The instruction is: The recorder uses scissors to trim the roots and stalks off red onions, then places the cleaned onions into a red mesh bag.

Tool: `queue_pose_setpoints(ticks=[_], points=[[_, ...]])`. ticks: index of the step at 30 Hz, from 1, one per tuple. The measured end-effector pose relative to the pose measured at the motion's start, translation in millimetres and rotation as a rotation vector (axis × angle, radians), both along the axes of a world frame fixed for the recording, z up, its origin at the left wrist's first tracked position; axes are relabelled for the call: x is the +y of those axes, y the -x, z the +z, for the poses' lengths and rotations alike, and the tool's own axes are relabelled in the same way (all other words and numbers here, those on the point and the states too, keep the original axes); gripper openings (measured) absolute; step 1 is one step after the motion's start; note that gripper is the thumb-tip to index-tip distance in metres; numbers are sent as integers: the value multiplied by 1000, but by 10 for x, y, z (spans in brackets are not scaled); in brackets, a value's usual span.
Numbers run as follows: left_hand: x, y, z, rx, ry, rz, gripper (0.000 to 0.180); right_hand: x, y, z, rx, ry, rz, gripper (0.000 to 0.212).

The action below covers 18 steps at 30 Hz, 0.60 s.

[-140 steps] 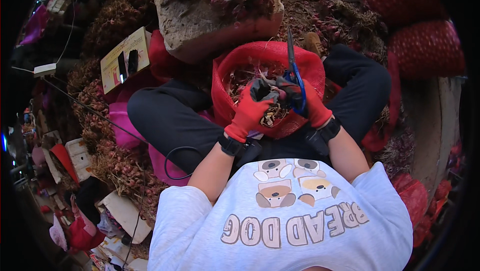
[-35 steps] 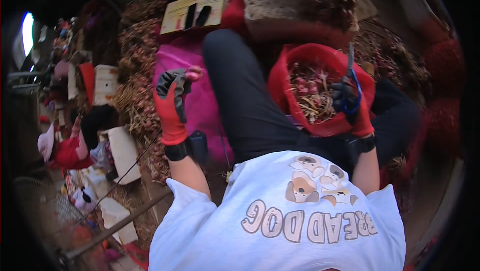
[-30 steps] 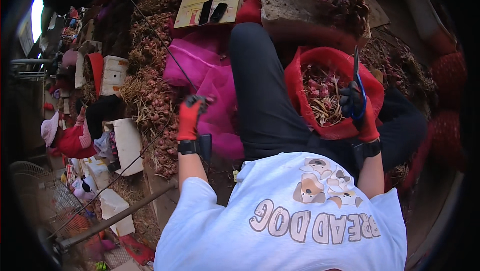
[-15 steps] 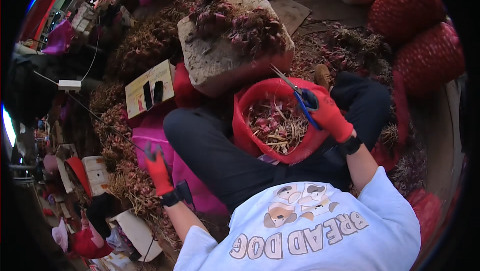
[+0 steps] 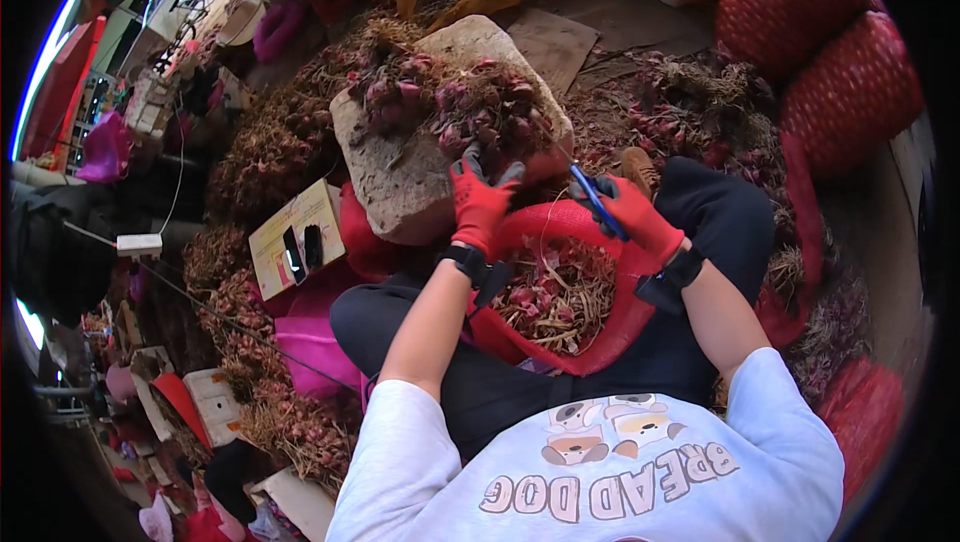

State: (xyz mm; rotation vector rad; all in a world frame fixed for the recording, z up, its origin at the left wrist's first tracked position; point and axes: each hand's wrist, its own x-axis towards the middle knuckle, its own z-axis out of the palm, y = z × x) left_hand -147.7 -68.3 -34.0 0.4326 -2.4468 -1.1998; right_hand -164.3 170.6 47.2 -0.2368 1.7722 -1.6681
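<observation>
My right hand (image 5: pixel 643 217), in a red glove, grips blue-handled scissors (image 5: pixel 598 204); the blades point up and left toward the block. My left hand (image 5: pixel 478 204), gloved in red with grey fingertips, reaches to the near edge of a bunch of shallots (image 5: pixel 492 114) with dry stalks. Its fingers are apart; whether they press on a bulb is hard to see. The bunch rests on a pale, rough block (image 5: pixel 395 182). Between my legs stands an open red mesh bag (image 5: pixel 632 314), holding loose shallots and cut dry stalks (image 5: pixel 565 312).
Heaps of shallots (image 5: pixel 275 372) lie along my left, more (image 5: pixel 690 112) beyond my right knee. Filled red sacks (image 5: pixel 850 77) stand at the far right. A cardboard box (image 5: pixel 297 237) with a phone is left of the block. A cable (image 5: pixel 215 310) crosses the left side.
My left hand has come from the lower left, up and across to the shallots on the block. My right hand, still holding the scissors, has shifted slightly left. The view has shifted a little.
</observation>
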Motion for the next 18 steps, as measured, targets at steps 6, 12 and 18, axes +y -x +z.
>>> queue_pose_setpoints(ticks=[6,12,18], points=[[-90,266,-334,-41,120,191,80,-134,27,-30,121,-120,84,21],[-587,200,-90,50,-928,-139,41,-137,99,-98,-125,-64,173,34],[-696,-69,-4,-54,-744,-166,40,-234,118,-87,-200,-139,282,32]])
